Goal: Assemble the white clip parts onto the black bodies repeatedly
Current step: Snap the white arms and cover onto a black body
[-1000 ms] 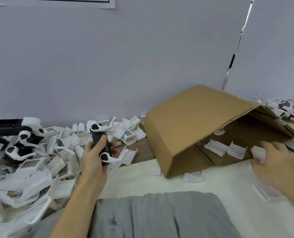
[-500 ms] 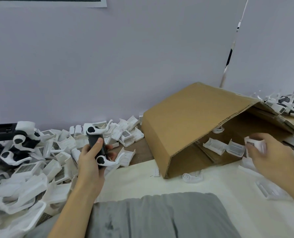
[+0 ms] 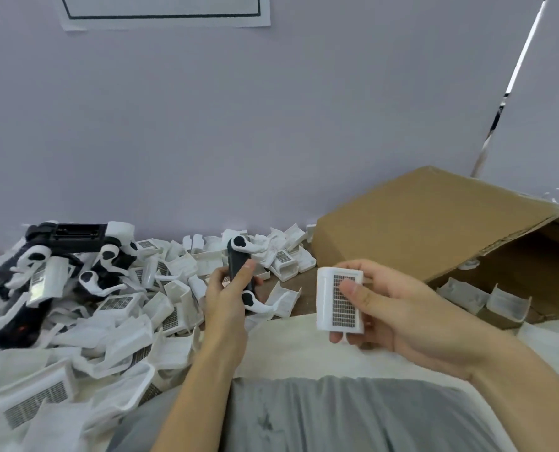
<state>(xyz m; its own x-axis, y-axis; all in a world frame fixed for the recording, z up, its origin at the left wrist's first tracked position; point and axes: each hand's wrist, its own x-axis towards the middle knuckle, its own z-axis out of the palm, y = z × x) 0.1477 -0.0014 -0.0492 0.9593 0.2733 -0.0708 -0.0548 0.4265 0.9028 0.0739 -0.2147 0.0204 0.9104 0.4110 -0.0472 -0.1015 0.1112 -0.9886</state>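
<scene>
Pale lilac wall (image 3: 271, 132) behind a cream worktop (image 3: 291, 347); grey cloth (image 3: 320, 415) nearest, under both forearms. Bare strip of worktop between the two hands and just behind the cloth, the only free room. Right hand (image 3: 399, 308) pinches a white clip (image 3: 338, 300), thumb pressed on its dark mesh face, fingers curled behind; clip upright, boxy, rounded top, held off the surface. Left hand (image 3: 224, 298) just beside it, not touching, fingers wrapped round a black body (image 3: 237, 267): slim dark bar, standing tilted, a white curved arm at top and another at bottom. Left of the left hand, a dense pile (image 3: 85, 324) of white parts, crowding the worktop edge. Beyond the right hand, a cardboard box (image 3: 428, 230) on its side, mouth open, a few white pieces (image 3: 487, 298) inside. Farther left, finished black-and-white units (image 3: 72, 256) against the wall.
</scene>
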